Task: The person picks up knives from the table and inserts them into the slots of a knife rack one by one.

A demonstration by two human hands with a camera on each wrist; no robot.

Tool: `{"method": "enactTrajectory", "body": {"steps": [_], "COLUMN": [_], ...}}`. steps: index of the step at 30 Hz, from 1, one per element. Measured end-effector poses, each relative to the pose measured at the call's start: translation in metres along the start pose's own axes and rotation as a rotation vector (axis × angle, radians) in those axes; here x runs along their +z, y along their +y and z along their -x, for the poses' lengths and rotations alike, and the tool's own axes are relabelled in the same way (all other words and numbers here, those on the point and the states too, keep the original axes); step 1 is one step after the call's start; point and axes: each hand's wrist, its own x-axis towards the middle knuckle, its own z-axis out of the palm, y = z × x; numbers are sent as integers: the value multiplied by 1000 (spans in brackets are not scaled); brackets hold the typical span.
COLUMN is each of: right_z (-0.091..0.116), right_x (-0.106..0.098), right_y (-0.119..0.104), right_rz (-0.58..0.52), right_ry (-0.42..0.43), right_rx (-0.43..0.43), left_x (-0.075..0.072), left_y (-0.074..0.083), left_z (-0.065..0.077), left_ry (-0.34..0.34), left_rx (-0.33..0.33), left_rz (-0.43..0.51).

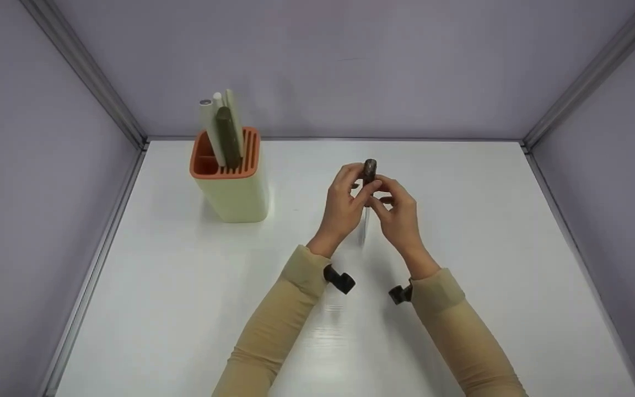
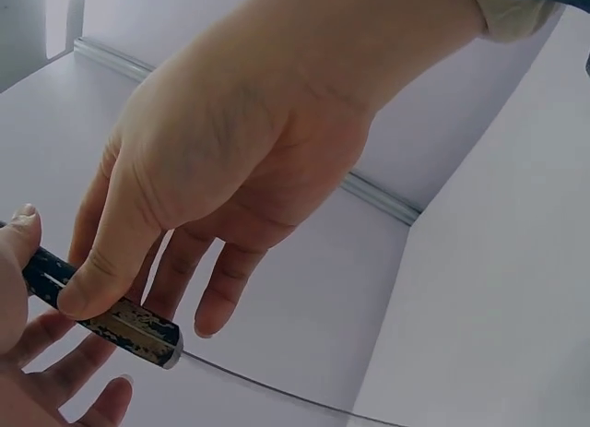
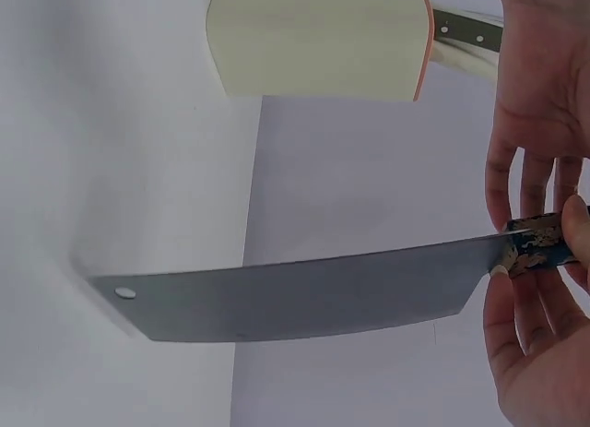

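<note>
A cleaver hangs between my two hands, its dark patterned handle up and its broad grey blade pointing down at the white table. My left hand pinches the handle from the left, thumb laid along it and the other fingers behind. From the right, my right hand pinches the lower end of the handle, with fingertips right at the top of the blade. A small hole shows near the blade's far corner, which is close over the tabletop. In the left wrist view the blade is seen edge-on as a thin line.
A pale green knife block with an orange slotted top stands at the back left of the white table. Several white handles and one dark riveted handle stick up from it. Grey-lilac panels enclose the back and sides.
</note>
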Motion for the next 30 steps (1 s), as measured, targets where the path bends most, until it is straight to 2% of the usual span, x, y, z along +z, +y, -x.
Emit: {"method": "enactTrajectory", "body": {"steps": [4,10,17,22,30], "right_z": [-2,-2,0,3,5], "right_x": [4,11,8,9,14], "right_y": [-3,-7,-48,-46,-39], "right_rz": [-32,-74,-123,-160,-183], "right_ry": [-14,-122,-172,-174,-237], "right_rx": [5,14,-12,-3,34], "left_x": [-6,-16,-27,-36,-53], "left_y": [0,-3,-6,-8,-8], "left_z": [-3,-3,-2,-3,-6], "left_ry": [-13,4,43,71,81], "left_rx": [2,-14,-27,-50,-39], "left_rz": [-18,-12,26,85,107]}}
